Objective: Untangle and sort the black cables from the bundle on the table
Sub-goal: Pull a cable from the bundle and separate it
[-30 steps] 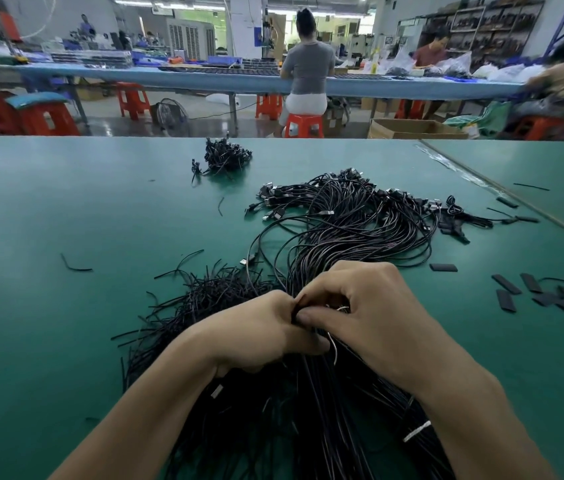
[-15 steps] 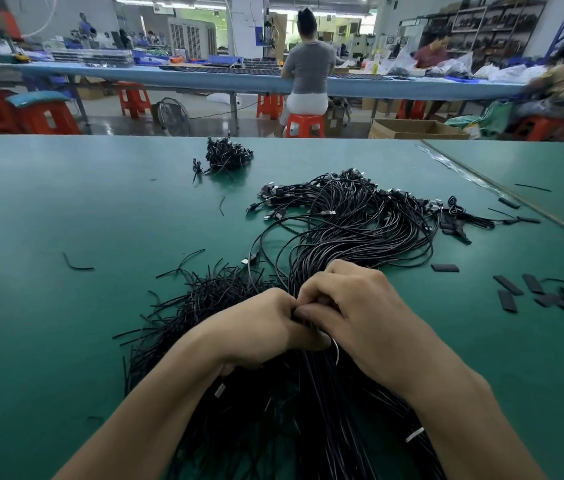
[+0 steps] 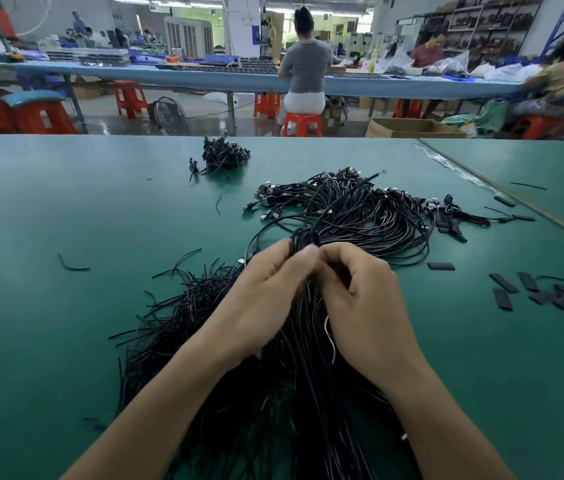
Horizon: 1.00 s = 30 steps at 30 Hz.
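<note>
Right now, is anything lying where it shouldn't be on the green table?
Yes. A short black cable scrap lies alone on the table's left side, apart from the bundle. A pale strand also stands out inside it, under the right hand.

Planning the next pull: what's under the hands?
Black cables run under the left hand and right hand, over the green table. The spot they pinch is hidden.

The surface (image 3: 65, 341) is a smooth, matt green mat. The black cables (image 3: 360, 216) wear a slightly glossy plastic sheath. At the bundle's far left edge their plugs (image 3: 270, 213) glint like bare metal. Right of the bundle lie flat, matt black strips (image 3: 502, 284). Beyond it stand glossy red plastic stools (image 3: 44, 117) and a brown cardboard box (image 3: 408, 128).
</note>
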Available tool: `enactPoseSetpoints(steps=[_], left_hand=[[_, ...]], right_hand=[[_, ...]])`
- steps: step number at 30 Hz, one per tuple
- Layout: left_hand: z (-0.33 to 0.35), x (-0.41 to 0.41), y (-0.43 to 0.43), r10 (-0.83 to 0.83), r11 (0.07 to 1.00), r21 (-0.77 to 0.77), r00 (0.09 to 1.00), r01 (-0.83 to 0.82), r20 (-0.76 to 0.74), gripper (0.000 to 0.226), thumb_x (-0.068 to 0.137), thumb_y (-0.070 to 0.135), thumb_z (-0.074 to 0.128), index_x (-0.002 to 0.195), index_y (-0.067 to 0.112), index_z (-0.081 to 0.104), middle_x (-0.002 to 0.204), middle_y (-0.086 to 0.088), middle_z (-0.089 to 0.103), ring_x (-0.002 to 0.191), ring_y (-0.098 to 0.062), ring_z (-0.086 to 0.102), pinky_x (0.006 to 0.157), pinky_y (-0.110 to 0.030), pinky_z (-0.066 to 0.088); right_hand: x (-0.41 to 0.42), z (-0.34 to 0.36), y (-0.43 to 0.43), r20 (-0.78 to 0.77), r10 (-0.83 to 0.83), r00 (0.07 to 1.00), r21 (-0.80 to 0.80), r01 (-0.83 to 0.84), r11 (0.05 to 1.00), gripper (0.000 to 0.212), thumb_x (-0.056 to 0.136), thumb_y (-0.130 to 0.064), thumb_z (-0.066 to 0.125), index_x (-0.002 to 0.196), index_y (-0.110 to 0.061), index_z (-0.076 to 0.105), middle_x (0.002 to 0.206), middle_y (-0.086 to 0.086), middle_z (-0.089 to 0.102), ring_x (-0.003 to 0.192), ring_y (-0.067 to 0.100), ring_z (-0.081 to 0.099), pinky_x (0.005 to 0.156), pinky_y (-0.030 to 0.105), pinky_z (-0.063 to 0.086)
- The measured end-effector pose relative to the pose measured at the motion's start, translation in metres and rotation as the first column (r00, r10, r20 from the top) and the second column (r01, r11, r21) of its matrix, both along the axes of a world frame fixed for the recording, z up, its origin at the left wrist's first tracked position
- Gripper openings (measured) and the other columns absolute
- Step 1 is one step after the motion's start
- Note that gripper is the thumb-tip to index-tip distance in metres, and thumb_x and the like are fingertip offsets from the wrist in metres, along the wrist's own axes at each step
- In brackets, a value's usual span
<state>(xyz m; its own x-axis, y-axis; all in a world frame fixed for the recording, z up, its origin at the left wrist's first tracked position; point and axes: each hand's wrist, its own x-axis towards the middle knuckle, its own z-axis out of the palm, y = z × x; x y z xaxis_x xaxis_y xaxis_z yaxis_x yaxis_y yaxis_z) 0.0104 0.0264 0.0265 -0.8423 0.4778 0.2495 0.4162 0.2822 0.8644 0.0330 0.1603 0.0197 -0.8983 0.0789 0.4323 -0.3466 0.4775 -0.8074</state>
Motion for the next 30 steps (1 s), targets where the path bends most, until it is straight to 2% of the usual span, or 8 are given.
enactPoseSetpoints(steps=[3, 6, 9, 15, 21, 23, 25, 30], left_hand=[[-0.004, -0.005, 0.003, 0.062, 0.994, 0.095, 0.996, -0.056, -0.066, 0.035, 0.104, 0.009, 0.044, 0.076, 0.031, 0.044, 0.056, 0.035, 0.054, 0.053, 0.017, 0.050, 0.051, 0.001, 0.035], [-0.010, -0.012, -0.002, 0.146, 0.989, 0.051, 0.955, -0.138, -0.257, 0.025, 0.101, 0.033, 0.050, 0.076, 0.038, 0.045, 0.071, 0.024, 0.055, 0.066, 0.008, 0.049, 0.060, -0.009, 0.037], [-0.021, -0.021, -0.011, 0.222, 0.972, 0.009, 0.896, -0.237, -0.385, 0.014, 0.094, 0.055, 0.054, 0.086, 0.044, 0.057, 0.090, 0.016, 0.039, 0.090, -0.002, 0.042, 0.076, -0.016, 0.035], [-0.023, -0.023, -0.016, 0.183, 0.968, -0.016, 0.742, -0.251, -0.645, 0.026, 0.100, 0.024, 0.059, 0.125, 0.029, 0.066, 0.081, 0.011, 0.048, 0.069, -0.010, 0.050, 0.060, -0.021, 0.040], [-0.016, -0.014, -0.013, 0.204, 0.978, 0.123, 0.886, -0.167, -0.417, 0.041, 0.086, 0.020, 0.045, 0.114, 0.029, 0.074, 0.094, 0.012, 0.076, 0.076, -0.004, 0.067, 0.066, -0.020, 0.052], [-0.014, -0.013, -0.010, 0.246, 0.964, 0.181, 0.918, -0.196, -0.311, 0.028, 0.091, 0.029, 0.050, 0.103, 0.035, 0.075, 0.089, 0.007, 0.076, 0.077, -0.014, 0.069, 0.066, -0.029, 0.054], [-0.012, -0.013, -0.009, 0.261, 0.950, 0.246, 0.923, -0.193, -0.283, 0.011, 0.087, 0.030, 0.070, 0.095, 0.038, 0.072, 0.087, 0.013, 0.075, 0.074, -0.003, 0.068, 0.066, -0.016, 0.050], [-0.014, -0.013, -0.012, 0.194, 0.944, 0.299, 0.966, -0.136, -0.172, 0.052, 0.077, 0.026, 0.080, 0.108, 0.050, 0.046, 0.083, 0.007, 0.074, 0.054, -0.009, 0.048, 0.054, -0.022, 0.044]], right_hand=[[-0.001, 0.001, -0.002, 0.069, 0.035, 0.997, -0.225, -0.019, 0.974, 0.017, 0.098, -0.020, 0.060, 0.083, -0.019, 0.068, 0.067, -0.006, 0.067, 0.061, 0.006, 0.054, 0.057, 0.037, 0.049], [-0.001, 0.000, -0.002, 0.188, 0.103, 0.977, -0.404, -0.019, 0.915, 0.022, 0.098, -0.017, 0.060, 0.077, -0.018, 0.067, 0.056, -0.015, 0.057, 0.053, -0.003, 0.047, 0.048, 0.016, 0.039], [-0.003, -0.002, -0.002, 0.309, 0.231, 0.922, -0.614, 0.008, 0.790, 0.024, 0.097, -0.014, 0.060, 0.075, -0.017, 0.067, 0.059, -0.009, 0.053, 0.055, 0.003, 0.045, 0.047, 0.017, 0.035], [-0.005, 0.003, 0.005, 0.328, 0.457, 0.827, -0.833, 0.024, 0.553, 0.027, 0.094, -0.005, 0.055, 0.070, -0.012, 0.064, 0.065, 0.003, 0.052, 0.053, 0.009, 0.048, 0.041, 0.017, 0.033], [-0.007, 0.003, 0.008, 0.302, 0.360, 0.883, -0.712, -0.042, 0.700, 0.033, 0.096, -0.012, 0.057, 0.066, -0.017, 0.068, 0.058, -0.002, 0.048, 0.052, 0.007, 0.038, 0.045, 0.017, 0.031], [-0.006, 0.001, 0.007, 0.286, 0.297, 0.911, -0.620, -0.060, 0.782, 0.030, 0.097, -0.012, 0.058, 0.069, -0.018, 0.066, 0.057, -0.006, 0.050, 0.053, 0.004, 0.040, 0.047, 0.016, 0.033], [-0.005, 0.000, 0.007, 0.267, 0.253, 0.930, -0.536, -0.075, 0.841, 0.028, 0.097, -0.014, 0.059, 0.071, -0.019, 0.066, 0.055, -0.012, 0.052, 0.052, -0.001, 0.043, 0.048, 0.012, 0.036], [-0.006, -0.003, 0.009, 0.304, 0.161, 0.939, -0.413, -0.022, 0.910, 0.023, 0.096, -0.021, 0.062, 0.074, -0.020, 0.068, 0.053, -0.015, 0.052, 0.052, -0.002, 0.045, 0.051, 0.011, 0.038]])
